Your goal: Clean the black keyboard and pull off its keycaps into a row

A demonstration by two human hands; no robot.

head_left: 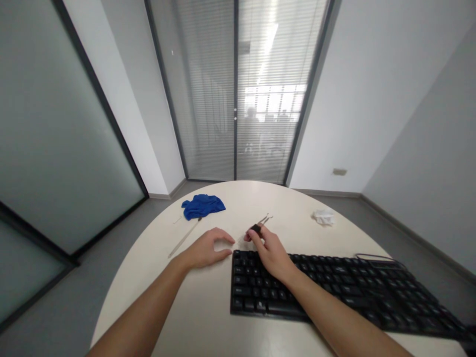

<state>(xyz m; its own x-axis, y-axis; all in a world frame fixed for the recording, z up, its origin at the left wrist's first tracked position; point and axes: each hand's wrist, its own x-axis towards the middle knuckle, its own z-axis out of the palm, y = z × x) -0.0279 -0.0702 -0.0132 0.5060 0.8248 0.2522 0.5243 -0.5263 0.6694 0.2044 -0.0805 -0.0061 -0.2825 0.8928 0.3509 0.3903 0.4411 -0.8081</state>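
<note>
Forearms [148, 302] come in lowest, the right one crossing over the keyboard [260, 285] on the table [203, 317]. Right hand [274, 254] pinches a small black piece [255, 228] above the keyboard's back edge, thin metal prongs [266, 218] poking out beyond; left hand [206, 250] is empty, thumb and fingers parted beside the keyboard's corner. Blue cloth [203, 206] and stick [185, 238] lie past it

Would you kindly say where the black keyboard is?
In the head view, the black keyboard lies at the near right of the table, beneath the right hand and forearm.
</note>
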